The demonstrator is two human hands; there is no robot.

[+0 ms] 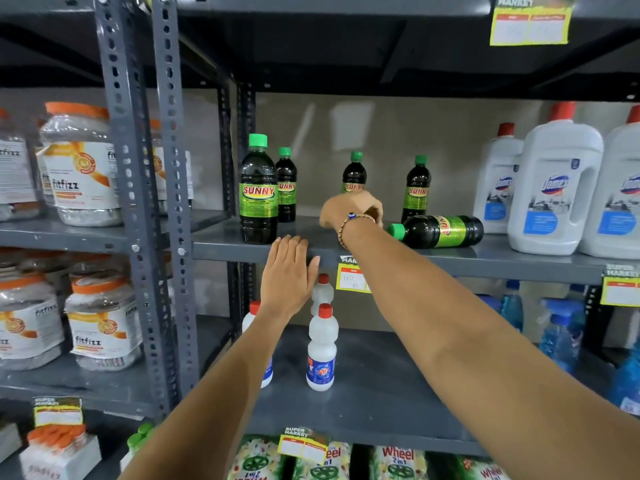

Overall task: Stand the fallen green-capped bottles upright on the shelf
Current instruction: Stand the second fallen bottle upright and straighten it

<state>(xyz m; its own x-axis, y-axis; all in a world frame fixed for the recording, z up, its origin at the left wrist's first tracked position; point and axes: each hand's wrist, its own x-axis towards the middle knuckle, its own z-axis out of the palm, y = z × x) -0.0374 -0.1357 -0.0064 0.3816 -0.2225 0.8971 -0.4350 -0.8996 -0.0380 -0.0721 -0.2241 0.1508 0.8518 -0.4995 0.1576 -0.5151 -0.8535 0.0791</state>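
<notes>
Dark bottles with green caps and green "SUNNY" labels stand on the grey middle shelf (311, 237). Two are upright at the left (258, 188) (285, 185), and one is upright further right (417, 188). Another upright bottle (354, 171) stands behind my right hand (351, 211), which hides its lower half. That hand's fingers are curled, and I cannot see whether they grip the bottle. One bottle (440, 232) lies on its side to the right of that hand, its cap pointing left. My left hand (287, 271) is flat and empty, fingertips at the shelf's front edge.
Large white jugs with red caps (554, 181) stand at the right end of the same shelf. Small white red-capped bottles (322, 348) are on the shelf below. Orange-lidded jars (83, 164) fill the left rack beyond the grey uprights (173, 168). Another shelf hangs overhead.
</notes>
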